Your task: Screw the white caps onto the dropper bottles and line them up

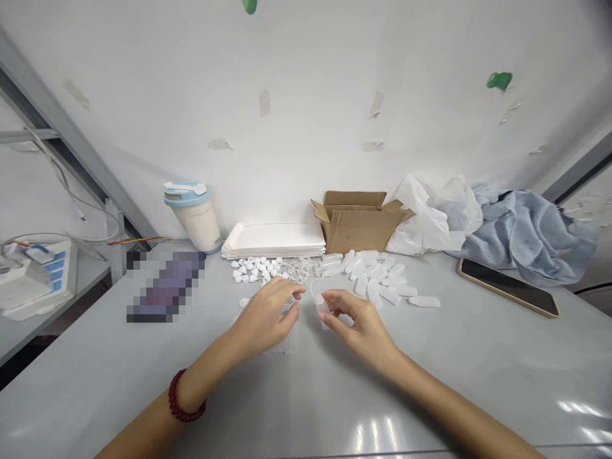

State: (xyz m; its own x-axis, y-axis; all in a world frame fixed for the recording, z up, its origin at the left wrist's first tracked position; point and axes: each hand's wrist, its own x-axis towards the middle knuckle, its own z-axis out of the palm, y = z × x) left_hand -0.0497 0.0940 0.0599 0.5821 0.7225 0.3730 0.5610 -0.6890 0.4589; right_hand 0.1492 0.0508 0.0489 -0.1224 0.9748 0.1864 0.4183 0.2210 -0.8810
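Note:
My right hand pinches a small translucent plastic tube between thumb and fingertips, a thin white string arching up from its top. Facing it, my left hand is curved, with thumb and index finger a little apart; no held object can be made out. Partly hidden under that hand lie clear plastic pieces. Beyond my hands are a pile of small white caps, a tangle of white string loops and many loose translucent tubes.
Behind the piles stand stacked white trays, an open cardboard box and a white plastic bag. A lidded cup is at the back left. A phone and blue cloth lie right. A blurred dark object lies left.

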